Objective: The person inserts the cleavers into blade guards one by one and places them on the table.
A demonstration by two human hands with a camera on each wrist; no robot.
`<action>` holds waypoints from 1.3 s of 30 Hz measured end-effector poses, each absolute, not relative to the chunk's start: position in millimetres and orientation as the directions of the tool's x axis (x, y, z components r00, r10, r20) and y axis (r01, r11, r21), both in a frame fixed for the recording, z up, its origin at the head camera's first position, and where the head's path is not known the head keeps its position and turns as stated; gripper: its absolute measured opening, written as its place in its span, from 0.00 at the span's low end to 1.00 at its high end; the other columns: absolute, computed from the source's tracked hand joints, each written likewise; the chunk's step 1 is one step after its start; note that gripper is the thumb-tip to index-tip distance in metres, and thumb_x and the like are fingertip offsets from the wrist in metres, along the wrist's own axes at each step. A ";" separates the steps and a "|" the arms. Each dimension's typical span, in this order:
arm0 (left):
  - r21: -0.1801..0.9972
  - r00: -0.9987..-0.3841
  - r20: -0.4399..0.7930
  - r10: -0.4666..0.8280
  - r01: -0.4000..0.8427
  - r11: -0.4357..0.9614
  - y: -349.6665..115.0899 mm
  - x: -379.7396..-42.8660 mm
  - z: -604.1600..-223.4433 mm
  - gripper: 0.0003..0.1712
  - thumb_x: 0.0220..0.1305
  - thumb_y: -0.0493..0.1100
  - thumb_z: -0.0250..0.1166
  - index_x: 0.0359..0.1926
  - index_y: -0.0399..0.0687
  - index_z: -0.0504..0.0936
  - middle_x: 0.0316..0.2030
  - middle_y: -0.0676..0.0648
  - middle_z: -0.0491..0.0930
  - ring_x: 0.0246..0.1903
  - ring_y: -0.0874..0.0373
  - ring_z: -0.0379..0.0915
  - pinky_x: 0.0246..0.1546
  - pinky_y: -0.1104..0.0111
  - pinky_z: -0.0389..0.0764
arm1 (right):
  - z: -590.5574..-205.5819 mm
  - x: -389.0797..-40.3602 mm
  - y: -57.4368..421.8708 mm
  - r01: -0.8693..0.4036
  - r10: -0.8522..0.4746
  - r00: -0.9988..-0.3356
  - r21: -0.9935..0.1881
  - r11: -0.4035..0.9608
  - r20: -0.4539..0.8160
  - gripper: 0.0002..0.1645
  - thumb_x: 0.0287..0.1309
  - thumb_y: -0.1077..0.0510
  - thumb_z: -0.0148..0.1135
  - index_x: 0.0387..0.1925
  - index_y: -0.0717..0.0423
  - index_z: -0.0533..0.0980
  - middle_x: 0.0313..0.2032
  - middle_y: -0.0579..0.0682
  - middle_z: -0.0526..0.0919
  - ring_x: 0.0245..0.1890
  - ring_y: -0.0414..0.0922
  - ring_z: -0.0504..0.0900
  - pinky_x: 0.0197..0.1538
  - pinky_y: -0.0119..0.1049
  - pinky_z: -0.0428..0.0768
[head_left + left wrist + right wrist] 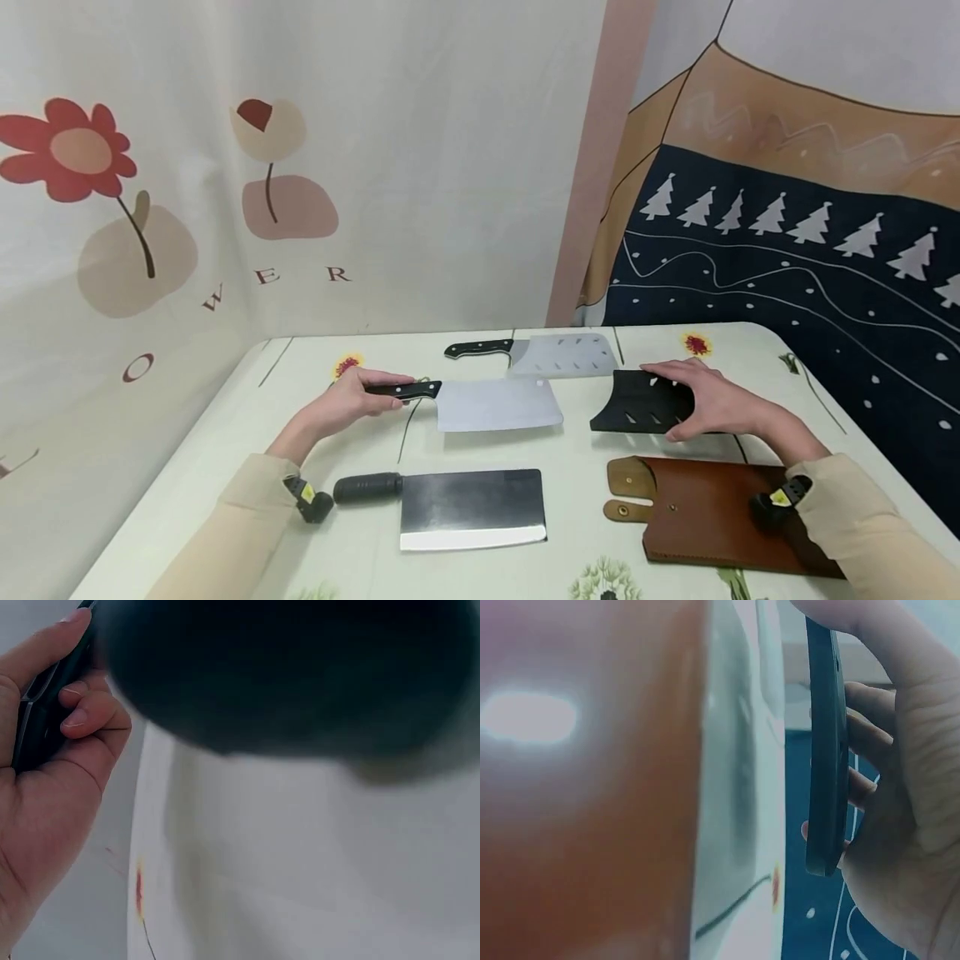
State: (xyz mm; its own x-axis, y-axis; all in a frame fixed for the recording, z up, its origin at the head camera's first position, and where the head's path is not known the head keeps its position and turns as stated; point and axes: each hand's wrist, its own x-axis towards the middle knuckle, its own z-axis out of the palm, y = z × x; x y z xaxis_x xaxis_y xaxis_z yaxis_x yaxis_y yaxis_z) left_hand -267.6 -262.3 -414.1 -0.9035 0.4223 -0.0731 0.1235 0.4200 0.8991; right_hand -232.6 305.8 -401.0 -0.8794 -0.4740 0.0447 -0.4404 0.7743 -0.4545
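Observation:
My left hand [348, 407] grips the black riveted handle of a cleaver [498, 407], its plain blade pointing right with a shadow on the table below. The left wrist view shows fingers and thumb around the black handle [34, 731]. On the right, my right hand [716, 404] holds a black knife sheath [637, 404] with slots and a curved open end facing the blade. Between blade and sheath there is a gap. Seen edge-on in the right wrist view, the sheath [825, 750] lies between thumb and fingers.
Behind lies another knife [566, 354] with a perforated blade. Nearer me rest a broad dark-bladed cleaver [472, 500] and, under my right forearm, a brown leather sheath [705, 517] with snap straps. Printed curtains hang behind the table. A dark blurred shape [292, 675] fills much of the left wrist view.

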 end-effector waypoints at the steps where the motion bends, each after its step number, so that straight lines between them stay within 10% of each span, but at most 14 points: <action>1: 0.897 -0.905 -0.070 0.419 0.126 0.423 -261.7 -267.8 -412.9 0.27 0.61 0.36 0.74 0.62 0.41 0.83 0.52 0.40 0.83 0.36 0.57 0.76 0.35 0.67 0.78 | -400.0 -232.6 303.5 -0.447 -0.480 -0.876 -0.459 0.768 0.049 0.59 0.36 0.44 0.83 0.72 0.55 0.70 0.68 0.64 0.71 0.64 0.65 0.64 0.59 0.74 0.65; 39: 0.915 -0.944 0.014 0.331 0.146 0.377 -240.7 -262.3 -405.5 0.28 0.63 0.36 0.73 0.64 0.40 0.81 0.52 0.39 0.84 0.37 0.55 0.74 0.36 0.63 0.78 | -396.3 -231.7 260.0 -0.489 -0.534 -0.843 -0.513 0.705 0.070 0.59 0.36 0.45 0.82 0.73 0.52 0.69 0.67 0.60 0.71 0.63 0.59 0.65 0.57 0.65 0.73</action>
State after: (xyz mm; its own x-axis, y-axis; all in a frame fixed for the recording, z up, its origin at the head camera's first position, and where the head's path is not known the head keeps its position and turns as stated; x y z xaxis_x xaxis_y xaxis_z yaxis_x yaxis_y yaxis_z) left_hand -262.3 -240.7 -405.5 -0.9437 0.3306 0.0143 0.1459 0.3769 0.9147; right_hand -231.7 260.0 -396.3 -0.8428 -0.5337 0.0701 -0.4893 0.7052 -0.5131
